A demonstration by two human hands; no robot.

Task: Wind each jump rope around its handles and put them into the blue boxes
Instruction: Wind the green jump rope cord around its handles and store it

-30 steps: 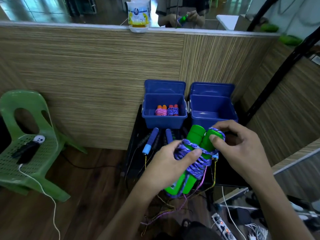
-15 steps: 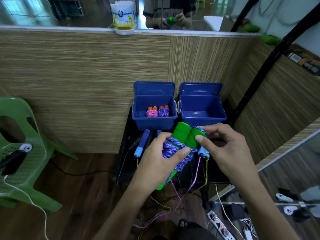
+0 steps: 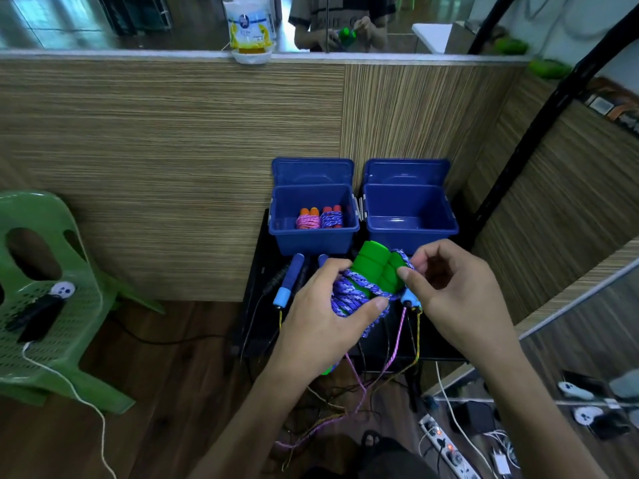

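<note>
1. The left hand [image 3: 320, 314] curls round a pair of green handles [image 3: 377, 269] wrapped in purple rope [image 3: 349, 293], thumb pressed on the coils.
2. The right hand [image 3: 456, 292] pinches the rope's end loop at the handle tops.
3. Beyond the hands, blue-handled ropes [image 3: 288, 281] lie loose on the black stand [image 3: 257, 271].
4. Farther back, the left blue box [image 3: 313, 242] holds two wound ropes [image 3: 320, 219]; the right blue box [image 3: 411, 233] stands beside it, lid up.

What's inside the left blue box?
The left blue box holds two wound jump ropes: a pink rope on orange handles and a purple rope on red handles. Their lower ends are hidden behind the box's front wall.
</note>
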